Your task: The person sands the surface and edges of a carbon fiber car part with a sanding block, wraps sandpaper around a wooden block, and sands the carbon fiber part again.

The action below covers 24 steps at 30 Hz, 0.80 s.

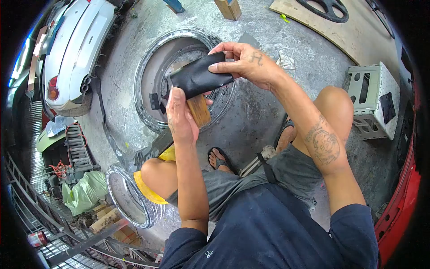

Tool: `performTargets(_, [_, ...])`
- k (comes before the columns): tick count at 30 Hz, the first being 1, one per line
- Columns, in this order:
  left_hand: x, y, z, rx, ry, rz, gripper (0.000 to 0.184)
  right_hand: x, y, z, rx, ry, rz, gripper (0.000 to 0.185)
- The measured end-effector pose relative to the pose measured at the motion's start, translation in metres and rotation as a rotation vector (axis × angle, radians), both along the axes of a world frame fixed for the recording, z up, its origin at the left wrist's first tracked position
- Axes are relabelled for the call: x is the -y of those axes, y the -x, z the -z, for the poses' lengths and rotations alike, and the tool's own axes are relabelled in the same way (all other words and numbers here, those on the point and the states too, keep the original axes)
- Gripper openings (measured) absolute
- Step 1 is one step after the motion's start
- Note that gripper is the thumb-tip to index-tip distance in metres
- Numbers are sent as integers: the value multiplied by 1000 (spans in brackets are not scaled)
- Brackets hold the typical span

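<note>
Both hands hold a folded black sheet (199,77), dark and smooth, stretched out in front of me. My right hand (251,65) pinches its right end between thumb and fingers. At the sheet's lower left, my left hand (182,119) has its thumb up against the edge. A brown wooden block (198,111) shows below the sheet, next to the left fingers; part of it is hidden, and its hold is not fully visible. Beneath the hands a large round wheel rim (142,96) lies on the floor, with a small black piece (154,101) near its left side.
A second rim (117,201) and a yellow object (148,190) lie by my left knee. A white plastic step stool (369,101) stands right. A white car (78,45) is left, a wooden board (313,27) upper right, and a red panel (405,193) at the right edge.
</note>
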<state>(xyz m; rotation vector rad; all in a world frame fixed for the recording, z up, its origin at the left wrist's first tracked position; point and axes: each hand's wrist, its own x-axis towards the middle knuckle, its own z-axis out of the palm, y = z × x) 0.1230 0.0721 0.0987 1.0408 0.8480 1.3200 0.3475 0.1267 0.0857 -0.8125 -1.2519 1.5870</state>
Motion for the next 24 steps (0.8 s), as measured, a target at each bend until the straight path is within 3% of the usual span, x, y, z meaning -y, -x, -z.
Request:
performTargets(6, [-2,0,9,-34,24,58,43,7,9,-10,59,-37,38,38])
performTargets(8, [0,0,11,5,56,64,47,4,11,-5,32,-175,88,40])
performTargets(11, [3,-1,15,148,92,109,54,7,13,-3,56,-157,119,43])
performTargets(20, [2,3,19,82,144,89,66,5,20,4,105,-213,110,35])
performTargets(24, [4,-1,18,168,144,76,62,4,18,6,113,-189,94,34])
